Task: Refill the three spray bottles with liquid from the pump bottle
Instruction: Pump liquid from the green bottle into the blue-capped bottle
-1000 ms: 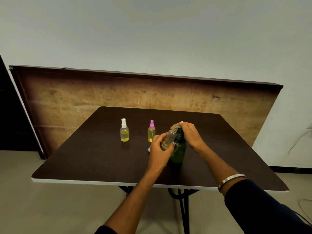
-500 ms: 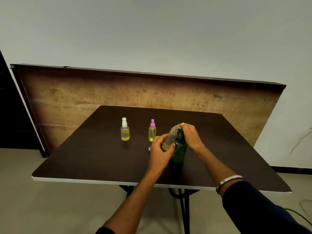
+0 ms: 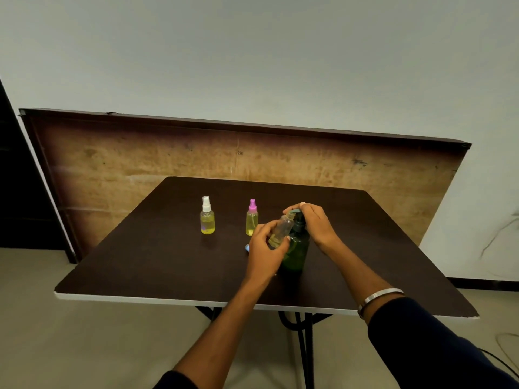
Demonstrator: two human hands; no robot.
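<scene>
A dark green pump bottle (image 3: 297, 252) stands on the dark table (image 3: 157, 262). My right hand (image 3: 316, 224) lies over its pump head, fingers curled over the top. My left hand (image 3: 264, 249) grips a small clear spray bottle (image 3: 281, 230) without its cap, tilted with its mouth at the pump nozzle; a little yellow liquid sits in its base. Two capped spray bottles of yellow liquid stand further left: one with a white cap (image 3: 207, 217), one with a pink cap (image 3: 252, 219).
A small blue cap (image 3: 247, 248) lies on the table just left of my left hand. A wooden board (image 3: 140, 164) leans against the wall behind the table. The table's white front edge (image 3: 140, 299) is near me.
Both hands stay on the pump bottle and the clear bottle in nearly the same pose; only the view has shifted slightly.
</scene>
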